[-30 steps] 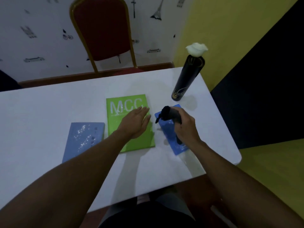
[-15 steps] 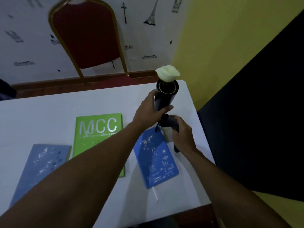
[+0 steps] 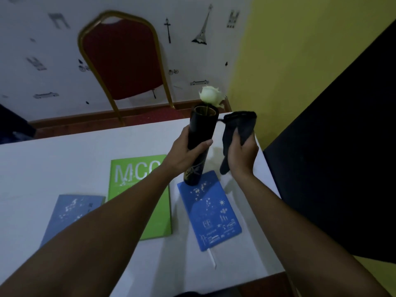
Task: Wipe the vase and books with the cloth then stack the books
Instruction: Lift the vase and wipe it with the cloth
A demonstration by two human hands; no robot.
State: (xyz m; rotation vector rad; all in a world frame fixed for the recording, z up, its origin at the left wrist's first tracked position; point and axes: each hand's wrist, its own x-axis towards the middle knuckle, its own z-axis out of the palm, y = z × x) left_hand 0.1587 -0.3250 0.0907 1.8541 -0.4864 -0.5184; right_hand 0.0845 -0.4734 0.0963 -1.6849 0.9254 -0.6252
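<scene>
The white counter [image 3: 64, 168] carries three books: a green book [image 3: 137, 189] mid-counter, a pale blue book [image 3: 70, 211] toward its left edge, a bright blue book [image 3: 211, 211] toward its right. Above that last one the left hand [image 3: 184, 155] holds the black vase [image 3: 200, 144] lifted and tilted, fingers wrapped round its middle. The right hand [image 3: 242, 155] clutches the dark cloth [image 3: 237, 129] just beside it. Wiping well likely means long strokes down the body while the grip stays firm, sparing the white rose [image 3: 211, 97].
</scene>
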